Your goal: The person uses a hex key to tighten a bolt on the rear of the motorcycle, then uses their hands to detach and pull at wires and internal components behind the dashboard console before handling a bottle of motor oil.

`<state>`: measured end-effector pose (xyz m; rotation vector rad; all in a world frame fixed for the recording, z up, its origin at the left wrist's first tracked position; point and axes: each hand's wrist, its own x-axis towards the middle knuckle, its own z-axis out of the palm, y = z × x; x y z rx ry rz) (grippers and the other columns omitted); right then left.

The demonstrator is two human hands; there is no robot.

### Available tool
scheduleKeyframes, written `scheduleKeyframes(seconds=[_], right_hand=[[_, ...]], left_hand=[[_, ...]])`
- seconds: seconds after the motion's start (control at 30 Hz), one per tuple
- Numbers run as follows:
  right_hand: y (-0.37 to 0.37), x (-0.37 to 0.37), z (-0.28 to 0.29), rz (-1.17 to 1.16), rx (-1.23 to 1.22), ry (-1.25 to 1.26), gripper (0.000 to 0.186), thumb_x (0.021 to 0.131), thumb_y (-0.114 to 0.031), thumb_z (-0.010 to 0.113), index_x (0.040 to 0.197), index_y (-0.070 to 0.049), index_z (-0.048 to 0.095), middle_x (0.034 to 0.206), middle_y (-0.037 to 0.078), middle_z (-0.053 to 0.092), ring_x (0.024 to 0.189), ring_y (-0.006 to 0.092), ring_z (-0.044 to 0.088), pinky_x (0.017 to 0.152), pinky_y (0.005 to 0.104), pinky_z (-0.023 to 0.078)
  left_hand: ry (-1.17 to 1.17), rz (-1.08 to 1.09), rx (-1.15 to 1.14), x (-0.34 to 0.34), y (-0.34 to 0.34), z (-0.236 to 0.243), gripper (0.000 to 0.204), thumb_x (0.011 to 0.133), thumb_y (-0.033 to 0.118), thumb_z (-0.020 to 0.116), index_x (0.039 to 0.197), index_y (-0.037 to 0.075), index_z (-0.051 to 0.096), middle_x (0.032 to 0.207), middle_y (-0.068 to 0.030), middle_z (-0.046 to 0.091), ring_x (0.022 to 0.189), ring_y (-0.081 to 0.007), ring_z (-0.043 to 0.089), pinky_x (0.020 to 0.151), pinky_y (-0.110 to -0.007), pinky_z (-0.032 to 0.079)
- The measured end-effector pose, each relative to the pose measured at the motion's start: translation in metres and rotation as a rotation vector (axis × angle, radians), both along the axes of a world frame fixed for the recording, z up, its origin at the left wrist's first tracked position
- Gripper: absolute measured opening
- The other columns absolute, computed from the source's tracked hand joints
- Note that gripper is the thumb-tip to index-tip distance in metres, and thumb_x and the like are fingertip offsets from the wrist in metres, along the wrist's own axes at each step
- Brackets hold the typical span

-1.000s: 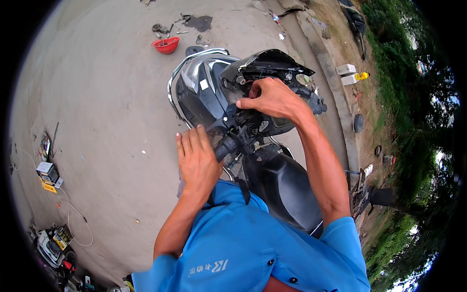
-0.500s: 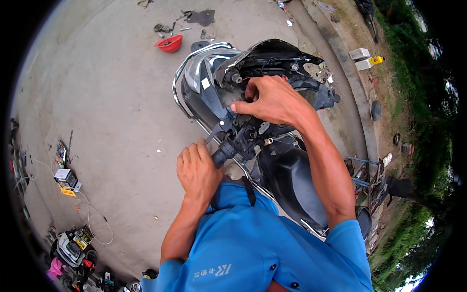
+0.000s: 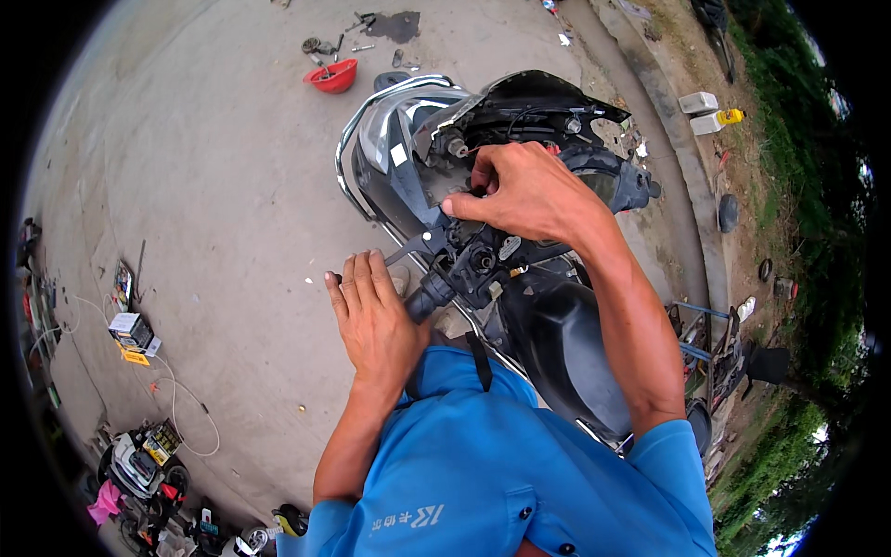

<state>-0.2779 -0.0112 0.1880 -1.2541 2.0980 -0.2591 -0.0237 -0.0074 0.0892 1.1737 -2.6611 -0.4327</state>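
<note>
A dark scooter (image 3: 566, 339) with part of its front covers apart stands before me. My left hand (image 3: 376, 325) rests by the end of the black handlebar grip (image 3: 425, 297), fingers stretched over the lever (image 3: 406, 251). Its thumb is hidden. Over the opened front, my right hand (image 3: 534, 190) has its fingers curled down and its thumb stretched toward the handlebar's middle. Whatever those fingertips hold is hidden. Just beyond them are a round socket-like part (image 3: 457, 147) and a loose black cover (image 3: 548, 91).
A red bowl (image 3: 332, 78) sits on the concrete beyond the scooter, near scattered metal parts (image 3: 317, 46). To the right run a kerb (image 3: 682, 158) and two bottles (image 3: 707, 113). Boxes (image 3: 132, 332) with a cable and another scooter (image 3: 135, 469) are at left.
My left hand's fingers have straightened and spread leftward over the lever, off the grip. The right hand keeps nearly the same pose. The whole view has shifted slightly.
</note>
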Motion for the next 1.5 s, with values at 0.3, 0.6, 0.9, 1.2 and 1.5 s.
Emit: scheduleKeyframes(seconds=[0.3,0.6,0.9,1.2,1.5], right_hand=[[0.003,0.001,0.006,-0.032,-0.062,-0.008,0.060,0.075,-0.048,0.079,0.087,0.011,0.071,0.072,0.029,0.067,0.075,0.0429,0.071,0.076,0.0464,0.056],[0.007,0.003,0.009,-0.030,-0.130,0.017,0.058,0.075,-0.045,0.078,0.086,0.011,0.070,0.069,0.029,0.064,0.072,0.0437,0.070,0.072,0.0461,0.056],[0.022,0.006,0.023,-0.061,-0.128,0.038,0.058,0.079,-0.048,0.084,0.096,0.006,0.071,0.087,0.019,0.072,0.081,0.0326,0.069,0.076,0.0427,0.053],[0.044,0.009,0.027,-0.167,-0.242,0.007,0.055,0.077,-0.043,0.084,0.094,0.007,0.070,0.081,0.021,0.070,0.077,0.0394,0.069,0.073,0.0460,0.054],[0.057,0.011,0.029,-0.227,-0.235,0.050,0.053,0.078,-0.043,0.085,0.098,0.004,0.072,0.081,0.019,0.070,0.077,0.0354,0.070,0.073,0.0447,0.055]], left_hand=[[-0.033,0.018,0.083,0.001,0.001,0.000,0.110,0.068,0.027,0.092,0.155,-0.008,0.034,0.157,-0.0288,0.042,0.152,-0.0454,0.034,0.128,-0.060,0.018],[-0.062,-0.002,0.016,-0.001,-0.002,0.002,0.104,0.074,0.035,0.089,0.154,-0.008,0.039,0.149,-0.0278,0.050,0.146,-0.0453,0.044,0.126,-0.059,0.028],[-0.082,-0.007,0.056,-0.001,-0.001,0.006,0.107,0.068,0.028,0.092,0.154,-0.008,0.038,0.148,-0.0279,0.049,0.145,-0.0448,0.044,0.124,-0.060,0.030],[-0.077,-0.022,0.032,-0.002,-0.001,0.007,0.104,0.068,0.022,0.090,0.153,-0.009,0.039,0.147,-0.0278,0.049,0.144,-0.0454,0.045,0.124,-0.060,0.031],[-0.055,-0.027,0.017,-0.001,-0.002,0.005,0.102,0.066,0.022,0.090,0.151,-0.008,0.041,0.143,-0.0275,0.052,0.139,-0.0454,0.049,0.122,-0.061,0.034]])
